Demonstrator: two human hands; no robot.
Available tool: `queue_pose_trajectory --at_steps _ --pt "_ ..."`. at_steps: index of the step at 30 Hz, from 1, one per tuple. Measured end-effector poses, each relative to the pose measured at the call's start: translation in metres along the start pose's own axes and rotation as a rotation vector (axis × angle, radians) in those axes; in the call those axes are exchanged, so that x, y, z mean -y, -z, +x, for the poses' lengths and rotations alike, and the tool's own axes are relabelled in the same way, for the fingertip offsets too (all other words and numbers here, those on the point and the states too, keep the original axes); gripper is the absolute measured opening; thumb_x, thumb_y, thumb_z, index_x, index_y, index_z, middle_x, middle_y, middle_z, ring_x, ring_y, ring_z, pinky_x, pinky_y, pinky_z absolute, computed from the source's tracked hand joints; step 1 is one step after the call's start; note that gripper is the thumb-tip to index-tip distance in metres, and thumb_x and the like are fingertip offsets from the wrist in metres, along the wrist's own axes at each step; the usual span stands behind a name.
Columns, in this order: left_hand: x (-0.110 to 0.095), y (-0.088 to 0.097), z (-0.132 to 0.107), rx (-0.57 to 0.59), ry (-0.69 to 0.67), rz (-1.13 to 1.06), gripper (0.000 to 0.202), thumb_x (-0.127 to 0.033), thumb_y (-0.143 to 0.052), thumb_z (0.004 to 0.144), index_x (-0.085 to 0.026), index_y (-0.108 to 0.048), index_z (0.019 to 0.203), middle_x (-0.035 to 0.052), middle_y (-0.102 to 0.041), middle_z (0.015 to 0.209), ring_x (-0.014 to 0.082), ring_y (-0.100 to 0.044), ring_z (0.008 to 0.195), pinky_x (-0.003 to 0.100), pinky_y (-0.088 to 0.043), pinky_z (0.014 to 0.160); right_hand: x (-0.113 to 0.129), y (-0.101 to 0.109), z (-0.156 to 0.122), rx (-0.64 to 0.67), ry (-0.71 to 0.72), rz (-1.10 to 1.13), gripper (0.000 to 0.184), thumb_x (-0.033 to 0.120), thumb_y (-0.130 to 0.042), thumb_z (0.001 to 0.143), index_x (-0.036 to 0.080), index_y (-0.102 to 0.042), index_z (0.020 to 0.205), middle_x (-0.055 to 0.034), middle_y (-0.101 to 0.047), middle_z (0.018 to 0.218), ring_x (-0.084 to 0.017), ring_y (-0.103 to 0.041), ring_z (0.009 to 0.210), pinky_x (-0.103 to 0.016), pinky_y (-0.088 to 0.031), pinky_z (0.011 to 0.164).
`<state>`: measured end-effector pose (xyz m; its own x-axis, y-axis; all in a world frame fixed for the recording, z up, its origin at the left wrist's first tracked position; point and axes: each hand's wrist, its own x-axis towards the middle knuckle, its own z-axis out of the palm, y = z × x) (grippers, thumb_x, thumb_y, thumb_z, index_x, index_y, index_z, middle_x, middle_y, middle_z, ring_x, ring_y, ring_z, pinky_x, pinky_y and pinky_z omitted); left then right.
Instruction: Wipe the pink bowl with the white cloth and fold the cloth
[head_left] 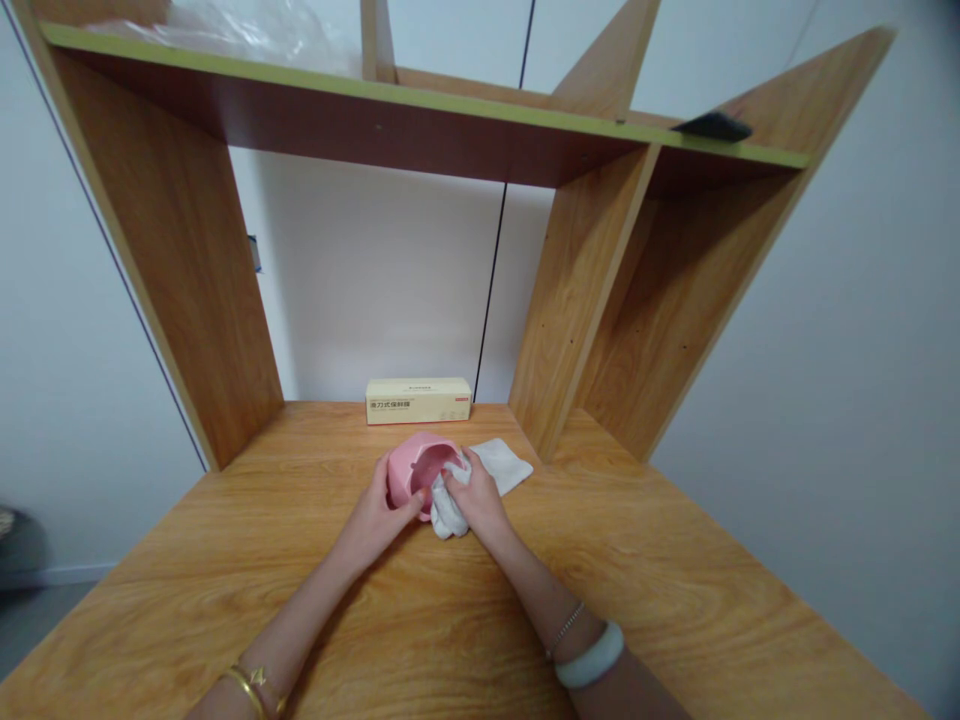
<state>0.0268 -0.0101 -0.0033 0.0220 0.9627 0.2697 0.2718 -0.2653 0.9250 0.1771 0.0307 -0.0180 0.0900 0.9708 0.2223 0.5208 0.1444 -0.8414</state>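
Observation:
A pink faceted bowl (pixel 405 462) is tilted on its side above the desk, its hollow turned toward me and to the right. My left hand (pixel 381 508) grips its left side, with the thumb at the lower rim. Bunched in my right hand (pixel 477 490) is a white cloth (pixel 448 515), pressed at the bowl's right rim and partly inside the opening. Behind the right hand a flat white cloth piece (pixel 501 464) lies on the desk; whether it joins the bunched cloth is hidden.
A cream cling-film box (pixel 418 402) stands at the back of the wooden desk (pixel 420 620). Upright panels (pixel 581 310) and an overhead shelf (pixel 420 115) frame the space. On the shelf are clear plastic wrapping (pixel 262 35) and a dark flat object (pixel 715 126).

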Motion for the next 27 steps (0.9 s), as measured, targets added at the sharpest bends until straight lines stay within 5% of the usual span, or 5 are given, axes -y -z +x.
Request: queue_pose_trajectory --at_steps 27 --pt "0.009 -0.001 0.002 -0.009 -0.016 -0.027 0.064 -0.036 -0.059 0.069 -0.017 -0.033 0.124 0.0101 -0.055 0.112 0.0215 -0.055 0.099 0.037 -0.043 0.087 -0.001 -0.001 0.0 -0.012 0.016 -0.016 0.052 0.027 -0.053 0.072 0.014 -0.043 0.122 -0.0117 -0.056 0.116 -0.022 -0.05 0.11 -0.032 -0.04 0.089"
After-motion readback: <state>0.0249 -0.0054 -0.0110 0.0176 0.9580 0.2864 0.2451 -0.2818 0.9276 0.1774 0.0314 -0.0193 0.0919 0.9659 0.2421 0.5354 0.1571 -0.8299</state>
